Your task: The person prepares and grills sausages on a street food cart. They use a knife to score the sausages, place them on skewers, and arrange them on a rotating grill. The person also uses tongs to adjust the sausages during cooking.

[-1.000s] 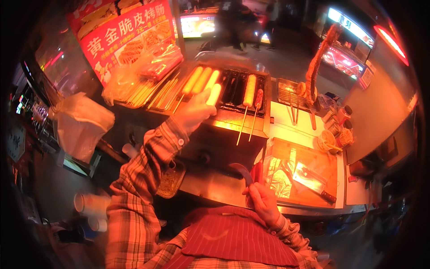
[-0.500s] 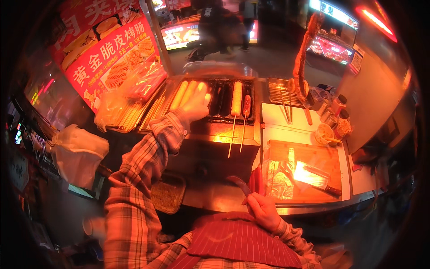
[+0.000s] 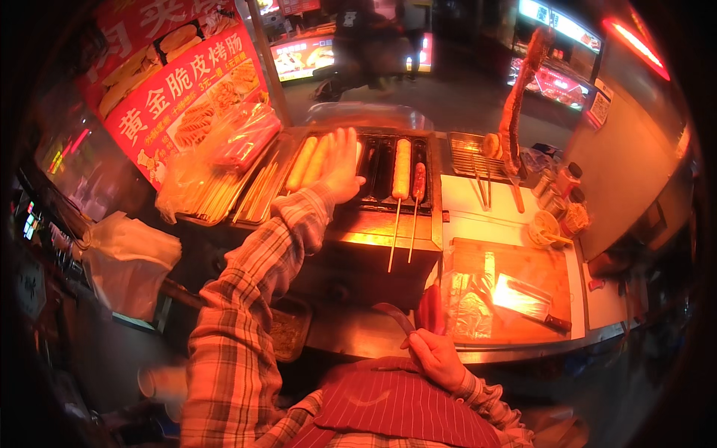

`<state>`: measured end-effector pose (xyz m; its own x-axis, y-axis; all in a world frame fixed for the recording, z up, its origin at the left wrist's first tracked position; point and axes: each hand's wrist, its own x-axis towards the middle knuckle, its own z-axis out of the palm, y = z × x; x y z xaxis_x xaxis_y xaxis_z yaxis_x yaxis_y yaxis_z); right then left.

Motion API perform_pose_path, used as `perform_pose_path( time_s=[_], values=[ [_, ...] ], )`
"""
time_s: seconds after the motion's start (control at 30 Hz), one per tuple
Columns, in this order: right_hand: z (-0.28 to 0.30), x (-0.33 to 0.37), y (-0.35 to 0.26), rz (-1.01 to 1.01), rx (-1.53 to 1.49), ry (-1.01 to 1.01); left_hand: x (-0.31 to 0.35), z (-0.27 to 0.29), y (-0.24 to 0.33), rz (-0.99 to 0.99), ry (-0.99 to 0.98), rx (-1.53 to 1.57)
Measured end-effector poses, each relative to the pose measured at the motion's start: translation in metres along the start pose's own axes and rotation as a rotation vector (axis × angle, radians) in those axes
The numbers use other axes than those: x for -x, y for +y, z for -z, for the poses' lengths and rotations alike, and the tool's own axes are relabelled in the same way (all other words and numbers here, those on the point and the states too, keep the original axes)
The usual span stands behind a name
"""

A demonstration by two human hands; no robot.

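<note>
My left hand (image 3: 340,170) lies flat, fingers stretched out, over the sausages on the grill (image 3: 381,175). Pale yellow sausages (image 3: 302,163) show to its left; those beneath it are partly hidden. Farther right in the grill's grooves rest a golden sausage on a stick (image 3: 402,168) and a smaller red sausage on a stick (image 3: 419,181), both sticks pointing toward me. Low in front of my apron, my right hand (image 3: 439,360) is closed around a curved, blade-like tool (image 3: 396,316) whose exact kind I cannot make out.
Bundles of wooden sticks (image 3: 260,190) lie left of the grill. To the right are a wire rack (image 3: 467,153), a cutting board (image 3: 515,261) with a cleaver (image 3: 526,297), and seasoning jars (image 3: 569,179). A tall sausage-shaped model (image 3: 515,104) stands behind them. A plastic bag (image 3: 134,257) hangs at left.
My left hand has slid to the right across the sausages, and its fingers now show straighter. My right hand still holds the curved tool low down, nearly in the same place.
</note>
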<state>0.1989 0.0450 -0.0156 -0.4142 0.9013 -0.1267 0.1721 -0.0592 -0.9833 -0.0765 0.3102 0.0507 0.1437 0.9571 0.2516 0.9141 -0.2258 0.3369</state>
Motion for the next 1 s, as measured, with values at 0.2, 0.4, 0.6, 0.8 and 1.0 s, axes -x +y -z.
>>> perform_pose_path(
  time_s=[0.2, 0.4, 0.6, 0.8, 1.0],
  values=[
    [-0.001, -0.004, 0.002, 0.016, 0.036, 0.014, 0.005, 0.066, -0.006, -0.023, 0.164, 0.026],
    [0.005, 0.007, 0.008, -0.074, -0.042, 0.102, -0.018, 0.139, -0.113, 0.049, 0.537, -0.015],
    [-0.003, 0.008, 0.011, -0.154, -0.124, 0.123, -0.027, 0.187, -0.22, 0.241, 0.429, 0.093],
    [-0.009, 0.008, 0.029, -0.169, -0.099, 0.144, -0.066, 0.151, -0.27, 0.184, 0.335, 0.035],
    [-0.019, 0.006, 0.017, -0.168, -0.119, 0.232, -0.06, 0.162, -0.286, 0.349, 0.358, -0.03]
  ],
)
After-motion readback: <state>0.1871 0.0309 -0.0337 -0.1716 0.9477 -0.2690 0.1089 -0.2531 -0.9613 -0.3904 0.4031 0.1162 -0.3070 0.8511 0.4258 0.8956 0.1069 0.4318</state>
